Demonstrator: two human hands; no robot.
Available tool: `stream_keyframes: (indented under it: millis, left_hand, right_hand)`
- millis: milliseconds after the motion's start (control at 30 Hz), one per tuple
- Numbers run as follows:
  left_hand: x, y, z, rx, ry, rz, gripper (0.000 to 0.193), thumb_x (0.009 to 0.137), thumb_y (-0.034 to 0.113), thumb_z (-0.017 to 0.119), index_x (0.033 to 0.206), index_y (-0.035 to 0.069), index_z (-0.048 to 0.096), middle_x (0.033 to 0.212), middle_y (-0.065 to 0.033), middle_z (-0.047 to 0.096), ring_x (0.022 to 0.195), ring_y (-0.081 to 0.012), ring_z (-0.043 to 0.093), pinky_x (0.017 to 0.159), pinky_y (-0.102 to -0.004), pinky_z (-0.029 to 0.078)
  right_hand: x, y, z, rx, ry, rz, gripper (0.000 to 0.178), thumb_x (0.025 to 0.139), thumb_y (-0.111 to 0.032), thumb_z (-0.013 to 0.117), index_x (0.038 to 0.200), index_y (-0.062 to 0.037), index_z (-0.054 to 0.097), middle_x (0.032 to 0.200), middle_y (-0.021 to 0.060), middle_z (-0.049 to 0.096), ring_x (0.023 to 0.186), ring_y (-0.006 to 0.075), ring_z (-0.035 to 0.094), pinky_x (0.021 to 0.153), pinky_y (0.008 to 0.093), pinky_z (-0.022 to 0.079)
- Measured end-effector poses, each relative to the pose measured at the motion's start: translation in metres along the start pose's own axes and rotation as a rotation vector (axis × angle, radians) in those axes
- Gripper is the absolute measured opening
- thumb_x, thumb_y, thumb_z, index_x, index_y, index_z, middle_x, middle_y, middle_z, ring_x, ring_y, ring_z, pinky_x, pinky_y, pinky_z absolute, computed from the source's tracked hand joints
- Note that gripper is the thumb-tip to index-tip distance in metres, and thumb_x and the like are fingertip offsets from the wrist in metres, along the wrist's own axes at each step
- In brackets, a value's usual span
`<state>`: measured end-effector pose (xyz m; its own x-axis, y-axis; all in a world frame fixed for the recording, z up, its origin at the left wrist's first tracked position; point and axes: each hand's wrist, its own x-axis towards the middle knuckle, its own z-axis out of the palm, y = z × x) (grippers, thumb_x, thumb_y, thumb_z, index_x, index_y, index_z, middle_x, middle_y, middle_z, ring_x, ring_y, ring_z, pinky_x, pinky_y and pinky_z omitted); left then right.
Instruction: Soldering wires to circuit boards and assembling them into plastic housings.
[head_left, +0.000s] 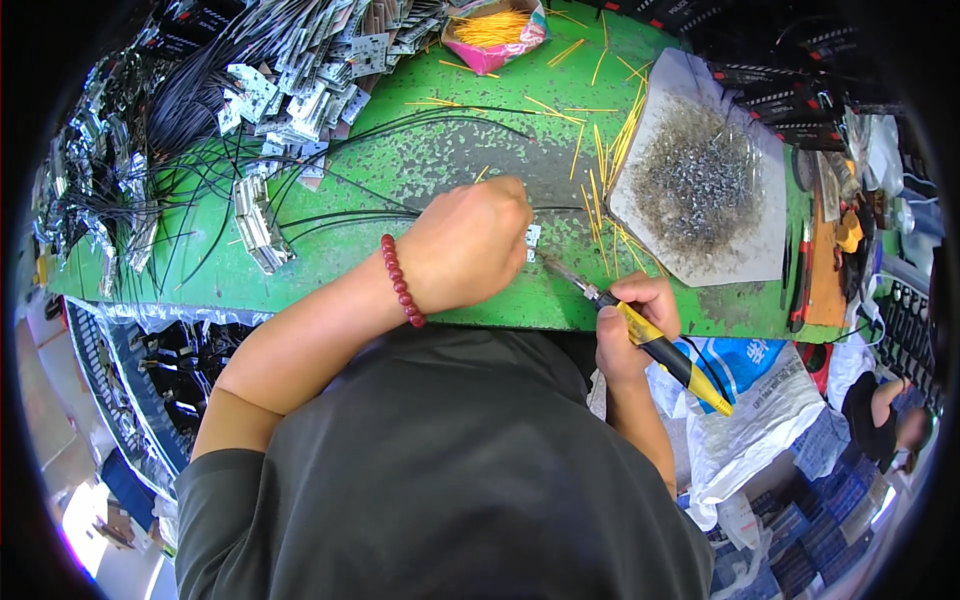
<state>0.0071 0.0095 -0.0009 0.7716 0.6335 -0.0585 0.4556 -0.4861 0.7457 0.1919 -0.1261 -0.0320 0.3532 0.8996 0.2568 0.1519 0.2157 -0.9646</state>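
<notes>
My right hand [637, 325] grips a yellow and black soldering iron [655, 340] like a pen. The iron's metal tip points left and ends beside a small white circuit board [532, 240] on the green table. Just left of that board is my left hand [468, 243], closed, with its fingers curled under and hidden. A red bead bracelet [393, 275] circles that wrist. Thin black cables [350, 213] run from the left to my left hand and pass out of sight beneath it. What its fingers pinch does not show.
A heap of metal plates with black cables [320, 70] fills the table's [420, 290] far left. Yellow sticks lie in a pink box [497, 30] and scattered nearby. Right of them sits a pale board [755, 235] covered in metal bits. Red-handled pliers [801, 275] lie at the right edge.
</notes>
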Motion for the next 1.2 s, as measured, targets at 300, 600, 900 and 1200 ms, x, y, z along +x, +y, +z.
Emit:
stream_keyframes:
  millis: [300, 600, 900, 1200]
  left_hand:
    - [0.0024, -0.0019, 0.0020, 0.018, 0.002, 0.000, 0.008, 0.075, 0.002, 0.057, 0.069, -0.003, 0.057, 0.080, -0.0193, 0.058, 0.075, -0.0388, 0.058, 0.068, -0.0444, 0.048]
    - [0.0021, -0.0026, 0.0028, 0.012, 0.018, 0.004, 0.008, 0.074, 0.002, 0.058, 0.068, -0.003, 0.057, 0.080, -0.0193, 0.057, 0.074, -0.0388, 0.058, 0.067, -0.0447, 0.048]
    - [0.0041, -0.0009, 0.0003, 0.045, -0.008, -0.001, 0.009, 0.074, 0.003, 0.058, 0.069, -0.003, 0.057, 0.080, -0.0195, 0.057, 0.074, -0.0388, 0.058, 0.067, -0.0449, 0.049]
    - [0.0044, 0.0007, -0.0017, 0.067, -0.030, -0.021, 0.009, 0.075, 0.005, 0.058, 0.070, -0.003, 0.057, 0.082, -0.0190, 0.057, 0.075, -0.0398, 0.059, 0.067, -0.0463, 0.048]
  right_hand:
    - [-0.0018, -0.0002, -0.0007, 0.011, 0.010, 0.008, 0.020, 0.074, -0.006, 0.067, 0.086, -0.0016, 0.052, 0.077, 0.0076, 0.055, 0.063, 0.0107, 0.046, 0.056, 0.0240, 0.036]
    - [-0.0029, 0.0026, -0.0014, 0.076, 0.040, 0.021, 0.020, 0.076, -0.008, 0.067, 0.088, -0.0018, 0.052, 0.080, 0.0075, 0.055, 0.066, 0.0107, 0.046, 0.059, 0.0243, 0.037]
    - [0.0000, 0.0010, 0.0004, 0.014, 0.005, 0.014, 0.021, 0.076, -0.009, 0.069, 0.088, -0.0015, 0.054, 0.078, 0.0062, 0.056, 0.063, 0.0096, 0.046, 0.055, 0.0235, 0.036]
    - [0.0012, -0.0013, 0.0017, -0.012, -0.018, 0.030, 0.021, 0.075, -0.009, 0.070, 0.088, -0.0018, 0.054, 0.078, 0.0061, 0.056, 0.063, 0.0093, 0.046, 0.055, 0.0234, 0.036]
